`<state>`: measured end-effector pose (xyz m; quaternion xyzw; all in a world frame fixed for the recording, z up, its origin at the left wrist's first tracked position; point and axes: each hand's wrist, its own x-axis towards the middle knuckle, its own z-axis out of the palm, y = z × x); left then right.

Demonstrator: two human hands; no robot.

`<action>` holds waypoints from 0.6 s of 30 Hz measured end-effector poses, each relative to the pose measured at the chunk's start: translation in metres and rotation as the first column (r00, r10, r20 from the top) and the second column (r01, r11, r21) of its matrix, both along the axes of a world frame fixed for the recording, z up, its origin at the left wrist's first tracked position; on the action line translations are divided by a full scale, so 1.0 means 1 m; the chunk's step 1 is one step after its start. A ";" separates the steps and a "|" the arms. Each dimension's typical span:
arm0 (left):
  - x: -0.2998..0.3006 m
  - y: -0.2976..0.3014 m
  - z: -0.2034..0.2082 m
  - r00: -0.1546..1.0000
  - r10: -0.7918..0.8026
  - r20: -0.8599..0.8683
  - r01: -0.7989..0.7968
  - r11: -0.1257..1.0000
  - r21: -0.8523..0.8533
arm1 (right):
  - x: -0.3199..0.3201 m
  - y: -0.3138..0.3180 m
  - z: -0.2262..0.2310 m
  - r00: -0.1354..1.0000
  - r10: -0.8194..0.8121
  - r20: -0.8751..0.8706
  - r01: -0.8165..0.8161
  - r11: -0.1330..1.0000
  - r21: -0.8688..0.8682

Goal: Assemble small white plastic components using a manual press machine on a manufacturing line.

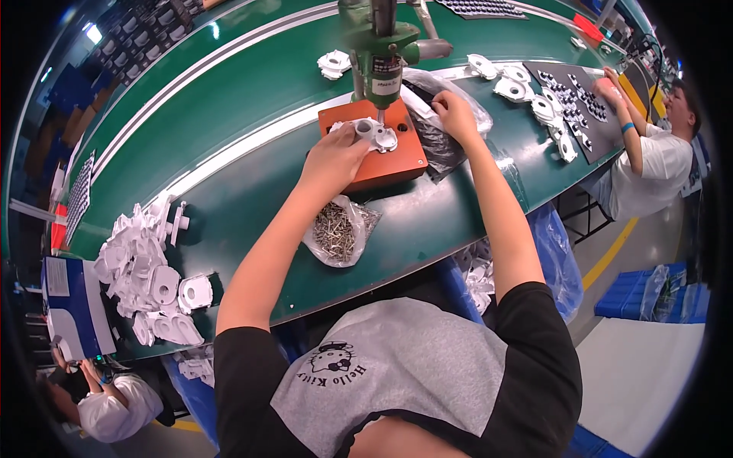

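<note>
This is a factory. A long green work table has a big green machine on it, a heap of white parts and a bag of little metal bits. Another worker is busy farther along, and the floor has a yellow line.

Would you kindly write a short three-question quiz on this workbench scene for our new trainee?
1. True or false: the left hand touches the white part on the orange block.
2. Which hand is at the dark plastic bag beside the block?
3. What does the clear bag hold? A) blue caps B) small metal pieces C) wooden sticks

Key: 1. True. 2. The right hand. 3. B, small metal pieces.
</note>
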<state>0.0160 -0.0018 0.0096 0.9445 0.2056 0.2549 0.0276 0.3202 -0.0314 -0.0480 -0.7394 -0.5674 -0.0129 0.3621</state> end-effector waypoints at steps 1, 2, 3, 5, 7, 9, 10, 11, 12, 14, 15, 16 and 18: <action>-0.002 0.000 -0.002 1.000 0.008 0.004 -0.008 1.000 0.001 | -0.002 -0.002 0.003 0.995 -0.041 -0.093 0.045 0.998 0.043; -0.002 -0.002 0.000 0.999 -0.005 -0.044 0.004 1.000 -0.025 | -0.003 -0.003 0.005 0.979 -0.080 -0.189 0.097 0.992 0.080; -0.001 -0.005 0.001 0.996 -0.020 -0.092 0.015 0.998 -0.053 | 0.004 -0.002 0.006 0.953 -0.099 -0.286 0.114 0.993 0.034; 0.001 -0.013 0.001 0.993 0.000 -0.114 -0.003 1.000 -0.025 | 0.007 -0.008 0.013 0.975 -0.088 -0.203 0.115 0.985 0.129; 0.001 -0.017 -0.006 0.998 0.009 -0.068 -0.010 1.000 -0.005 | 0.000 -0.011 0.031 0.986 -0.036 -0.161 0.064 0.983 0.171; -0.002 -0.017 -0.006 0.999 -0.004 -0.040 0.003 1.000 -0.005 | -0.011 -0.012 0.041 0.963 0.136 -0.233 -0.102 0.983 0.153; -0.004 -0.017 -0.007 1.000 -0.025 -0.015 0.025 1.000 -0.004 | -0.018 -0.013 0.045 0.905 0.291 -0.310 -0.256 0.955 0.148; -0.006 -0.016 -0.007 1.000 -0.016 -0.026 0.016 1.000 -0.018 | -0.040 -0.017 0.057 0.875 0.341 -0.344 -0.314 0.940 0.135; -0.007 -0.015 -0.008 1.000 -0.005 -0.023 0.004 1.000 -0.028 | -0.057 -0.020 0.070 0.872 0.438 -0.220 -0.429 0.899 0.087; -0.009 -0.011 -0.011 0.999 -0.036 0.031 0.036 0.999 -0.017 | -0.089 -0.020 0.075 0.804 0.451 -0.389 -0.477 0.878 0.031; -0.008 -0.011 -0.012 0.999 -0.027 0.039 0.028 0.999 -0.015 | -0.100 -0.020 0.078 0.772 0.411 -0.485 -0.474 0.880 -0.010; -0.007 -0.011 -0.013 0.999 -0.023 0.041 0.024 0.999 -0.024 | -0.105 -0.021 0.073 0.891 0.437 -0.121 -0.444 0.895 -0.038; -0.006 -0.012 -0.014 0.998 -0.030 0.064 0.033 0.999 -0.035 | -0.104 -0.017 0.073 0.885 0.398 -0.242 -0.431 0.896 -0.104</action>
